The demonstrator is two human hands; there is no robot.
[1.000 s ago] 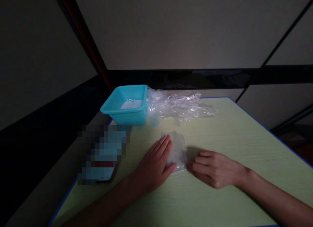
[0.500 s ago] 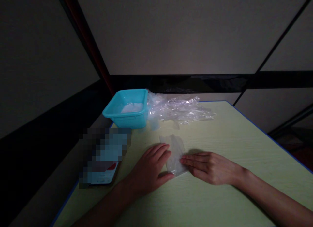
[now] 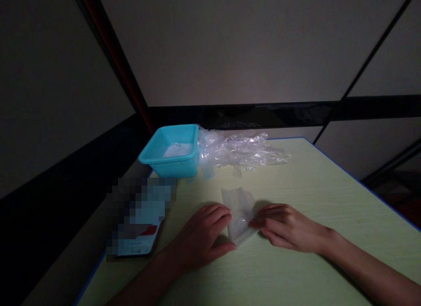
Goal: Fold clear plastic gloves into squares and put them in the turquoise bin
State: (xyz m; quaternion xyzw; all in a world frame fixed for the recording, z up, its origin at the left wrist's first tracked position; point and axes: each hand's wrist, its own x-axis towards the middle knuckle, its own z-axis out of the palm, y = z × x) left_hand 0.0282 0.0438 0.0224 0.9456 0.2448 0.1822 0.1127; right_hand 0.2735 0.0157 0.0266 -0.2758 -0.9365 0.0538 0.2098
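A small, translucent plastic bag (image 3: 240,211) lies on the pale table between my hands, its surface creased. My left hand (image 3: 205,233) rests at its left edge, thumb spread from the fingers, with the fingertips and thumb touching the plastic. From the other side, my right hand (image 3: 286,227) has its fingers pressed together on the bag's right edge, in a pinch. What lies under the right fingertips is hidden.
A turquoise plastic basket (image 3: 169,169) with something whitish inside stands at the table's back left. Beside it spreads a heap of crumpled clear plastic (image 3: 240,150). A phone (image 3: 140,246), partly pixelated, lies by the left edge. A wall panel (image 3: 230,47) rises behind the table (image 3: 315,178).
The bag has shifted slightly right and toward me. My right fingers have curled in more at its edge; my left hand has followed it a little.
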